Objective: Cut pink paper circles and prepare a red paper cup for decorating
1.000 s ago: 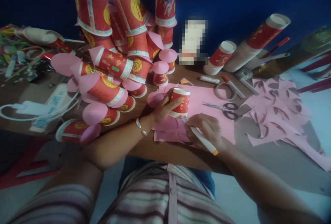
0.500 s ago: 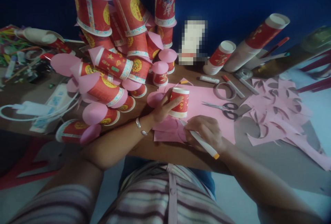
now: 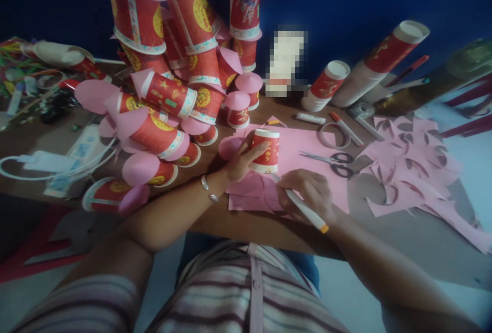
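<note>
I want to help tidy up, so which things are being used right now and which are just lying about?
Seems in use:
red cup, in the left hand
white pen-shaped tool, in the right hand
pink sheets, below the hands

Seems just lying about:
scissors, untouched
tape ring
paper scraps
white plug

Striped shirt (image 3: 215,299): pale ground, dark maroon bands of uneven width. Plain pinkish placket (image 3: 255,312) down front, round button (image 3: 257,285). Left sleeve (image 3: 92,299) striped likewise, ending above elbow. Silvery open-ended bangle (image 3: 205,183), left wrist. Blue lower garment (image 3: 308,267).
</note>
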`<state>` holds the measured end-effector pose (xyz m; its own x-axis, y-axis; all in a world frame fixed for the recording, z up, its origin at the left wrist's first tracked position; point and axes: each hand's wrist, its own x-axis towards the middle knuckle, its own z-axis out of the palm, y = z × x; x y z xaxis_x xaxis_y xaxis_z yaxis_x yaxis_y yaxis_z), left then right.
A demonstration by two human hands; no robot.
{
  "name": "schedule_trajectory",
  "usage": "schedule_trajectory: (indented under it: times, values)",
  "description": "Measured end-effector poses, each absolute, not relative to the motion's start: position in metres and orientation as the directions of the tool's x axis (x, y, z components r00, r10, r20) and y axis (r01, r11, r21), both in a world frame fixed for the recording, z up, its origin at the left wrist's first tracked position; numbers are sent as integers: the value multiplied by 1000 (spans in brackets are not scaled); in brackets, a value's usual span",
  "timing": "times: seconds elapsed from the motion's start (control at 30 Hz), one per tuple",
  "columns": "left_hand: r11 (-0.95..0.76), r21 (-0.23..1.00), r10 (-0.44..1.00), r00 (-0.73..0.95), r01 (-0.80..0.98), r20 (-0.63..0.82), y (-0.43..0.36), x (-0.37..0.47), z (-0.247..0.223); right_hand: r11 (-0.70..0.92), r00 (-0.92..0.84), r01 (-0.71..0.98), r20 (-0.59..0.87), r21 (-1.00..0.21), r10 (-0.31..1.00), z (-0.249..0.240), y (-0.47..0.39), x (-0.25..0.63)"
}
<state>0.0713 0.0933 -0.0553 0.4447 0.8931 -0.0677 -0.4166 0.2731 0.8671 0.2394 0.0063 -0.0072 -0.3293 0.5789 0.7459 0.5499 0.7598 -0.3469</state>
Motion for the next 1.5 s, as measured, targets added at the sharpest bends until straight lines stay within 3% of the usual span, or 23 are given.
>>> schedule_trajectory:
  times: [1.5]
  values:
    - [289,878,867,494,-380,-72,92,71,-58,767,-376,559,727,-316,574,-10,6,236]
